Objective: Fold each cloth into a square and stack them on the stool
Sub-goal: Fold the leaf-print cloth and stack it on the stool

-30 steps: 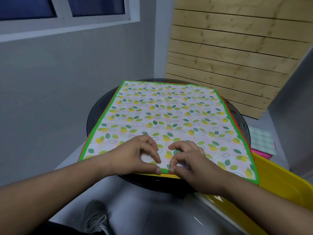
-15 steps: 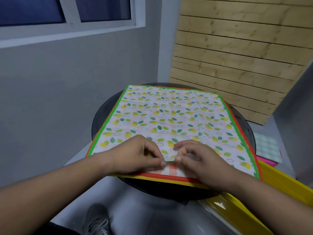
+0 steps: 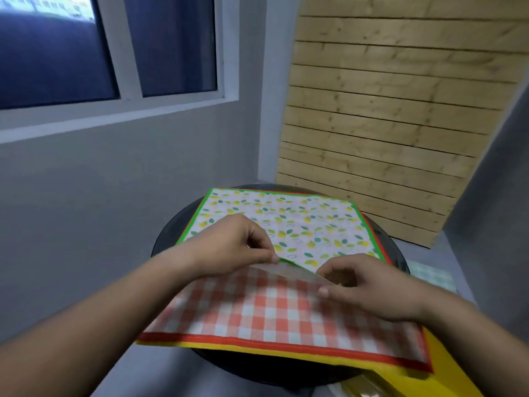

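Note:
A white cloth with lemon and leaf print and a green border (image 3: 309,224) lies on top of a stack on the round black stool (image 3: 169,239). My left hand (image 3: 229,245) and my right hand (image 3: 369,285) both pinch its near edge and hold it lifted and drawn back toward the far side. Under it lies an orange-and-white checked cloth with an orange border (image 3: 257,310), spread flat. A yellow cloth edge (image 3: 286,349) shows beneath that one.
A yellow bin (image 3: 455,376) stands at the lower right beside the stool. A pale checked cloth (image 3: 429,275) lies on the floor at the right. A wooden slat panel (image 3: 386,124) leans on the wall behind, and a grey wall with a window is at the left.
Both hands have lifted the lemon cloth's near edge and drawn it away from me, baring the checked cloth under it. The view has tilted up.

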Action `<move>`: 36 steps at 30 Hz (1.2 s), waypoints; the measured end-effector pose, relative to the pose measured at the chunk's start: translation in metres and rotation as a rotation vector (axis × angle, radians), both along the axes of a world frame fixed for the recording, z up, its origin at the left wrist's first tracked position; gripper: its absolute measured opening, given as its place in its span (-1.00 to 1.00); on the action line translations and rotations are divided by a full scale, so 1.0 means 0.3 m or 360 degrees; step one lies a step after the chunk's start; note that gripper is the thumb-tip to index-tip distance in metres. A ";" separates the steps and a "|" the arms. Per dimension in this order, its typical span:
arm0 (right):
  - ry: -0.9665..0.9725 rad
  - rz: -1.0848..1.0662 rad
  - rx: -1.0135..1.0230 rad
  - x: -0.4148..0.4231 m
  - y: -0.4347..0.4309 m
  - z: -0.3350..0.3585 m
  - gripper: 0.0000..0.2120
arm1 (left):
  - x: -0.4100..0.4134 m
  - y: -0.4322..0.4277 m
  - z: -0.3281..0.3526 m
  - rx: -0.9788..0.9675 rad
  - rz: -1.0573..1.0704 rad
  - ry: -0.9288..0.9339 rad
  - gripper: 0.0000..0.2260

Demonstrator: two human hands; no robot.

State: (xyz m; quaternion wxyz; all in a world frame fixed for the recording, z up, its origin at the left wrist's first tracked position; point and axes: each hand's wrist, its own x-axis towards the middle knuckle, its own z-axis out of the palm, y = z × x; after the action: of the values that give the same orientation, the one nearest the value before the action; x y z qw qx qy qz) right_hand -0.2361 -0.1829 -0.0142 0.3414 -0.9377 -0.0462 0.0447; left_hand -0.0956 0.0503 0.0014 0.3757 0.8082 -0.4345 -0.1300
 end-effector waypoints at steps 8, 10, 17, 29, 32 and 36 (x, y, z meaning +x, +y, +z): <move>0.0560 -0.0049 -0.0113 -0.016 -0.156 -0.018 -0.48 | 0.007 0.003 0.015 0.0094 -0.0073 -0.0020 -0.89; 0.0510 -0.0040 -0.0174 -0.019 -0.170 0.001 -0.61 | 0.019 0.003 0.015 0.0100 -0.0038 -0.0049 -0.89; -0.0214 -0.0354 -0.0167 0.075 -0.243 0.095 -0.81 | 0.156 -0.069 0.080 0.0249 0.0250 -0.0456 -0.87; -0.0481 -0.0804 -0.1418 0.432 -0.335 -0.071 -0.78 | 0.459 -0.344 -0.055 0.0550 0.0559 -0.0879 -0.86; -0.0448 -0.0987 -0.0795 0.495 -0.364 -0.160 -0.80 | 0.529 -0.362 -0.148 0.0375 0.0670 -0.0453 -0.84; -0.0324 -0.1016 -0.0497 0.518 -0.421 -0.268 -0.81 | 0.579 -0.361 -0.275 0.0171 0.0700 -0.0111 -0.83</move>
State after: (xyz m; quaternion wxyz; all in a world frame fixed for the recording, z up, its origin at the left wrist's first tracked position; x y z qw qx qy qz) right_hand -0.0808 -0.3093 -0.0945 0.1846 -0.9453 0.2223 -0.1512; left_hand 0.0781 -0.0581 -0.0812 0.3362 0.9062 -0.2531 -0.0399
